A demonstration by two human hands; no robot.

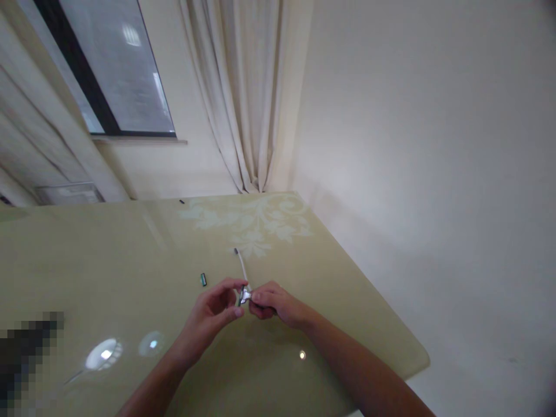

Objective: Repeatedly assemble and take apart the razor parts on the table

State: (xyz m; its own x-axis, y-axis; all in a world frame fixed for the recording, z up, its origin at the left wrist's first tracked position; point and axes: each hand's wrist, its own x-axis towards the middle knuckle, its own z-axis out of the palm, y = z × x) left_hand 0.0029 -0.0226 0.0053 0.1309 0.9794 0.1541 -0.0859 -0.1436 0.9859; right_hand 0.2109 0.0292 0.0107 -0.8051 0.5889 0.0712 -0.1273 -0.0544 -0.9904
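Near the middle of the table I hold a razor (245, 296) with a shiny silver neck. My right hand (275, 301) is closed round its handle, which is mostly hidden in the fingers. The thumb and fingers of my left hand (217, 305) pinch the two ends of the razor's dark head. Just beyond my hands lies a white toothbrush (242, 265) with a dark-tipped head pointing away; its near end is hidden behind the hands. Left of it, a small dark-and-green piece like a razor cartridge (203, 280) rests on the table.
The glossy yellow-green table (347, 313) has a white floral pattern and lamp reflections. A tiny dark object (182, 201) lies at its far edge. A white wall (434, 174) runs along the right; curtains (247, 87) and a window (125, 63) stand behind. A pixelated dark patch covers the lower left.
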